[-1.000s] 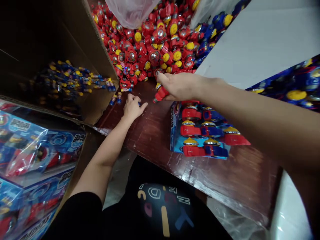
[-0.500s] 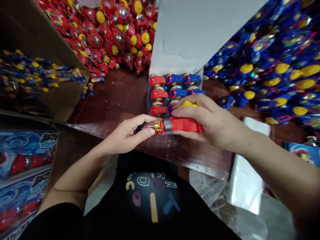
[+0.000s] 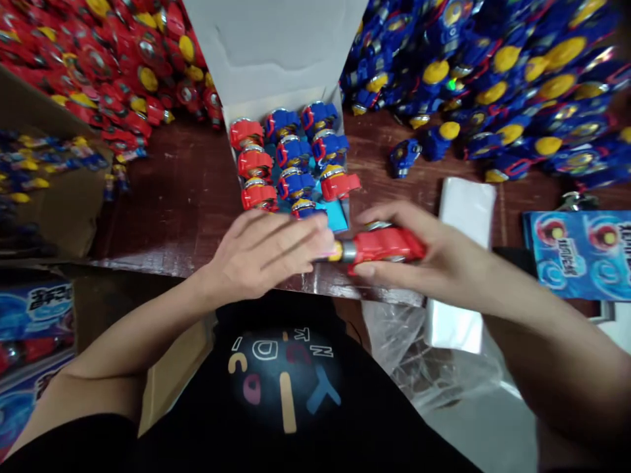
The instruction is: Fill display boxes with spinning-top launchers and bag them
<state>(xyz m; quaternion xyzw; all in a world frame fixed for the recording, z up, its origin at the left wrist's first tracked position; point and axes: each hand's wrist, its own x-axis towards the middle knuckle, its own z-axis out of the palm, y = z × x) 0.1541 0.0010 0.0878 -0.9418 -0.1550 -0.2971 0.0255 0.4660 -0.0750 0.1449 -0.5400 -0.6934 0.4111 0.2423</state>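
Note:
A red plastic toy [image 3: 389, 244] with a grey ring and a silvery disc lies in my right hand [image 3: 419, 246], fingers wrapped around its body. From its ring end sticks a small yellow tube [image 3: 337, 251]. My left hand [image 3: 269, 253] has its fingers stretched over the tube's outer end, back of the hand up; its thumb is hidden and the fingertips are blurred. Just beyond my hands stands an open white box [image 3: 283, 72] with rows of similar toys: red ones [image 3: 255, 162] at left, blue ones [image 3: 294, 151] beside them, and one red toy [image 3: 340, 184] at right.
A heap of red toys [image 3: 98, 59] lies back left, blue toys [image 3: 473, 125] back right. A carton [image 3: 64, 112] holds small tubes [image 3: 44, 157]. White plastic bags [image 3: 463, 210] and a blue printed box [image 3: 582, 253] lie at right. Clear plastic [image 3: 394, 335] hangs below the table edge.
The view has shifted right. My right hand has drawn the red toy away from the box. My left hand has gone from pinching the tube to lying stretched over its end.

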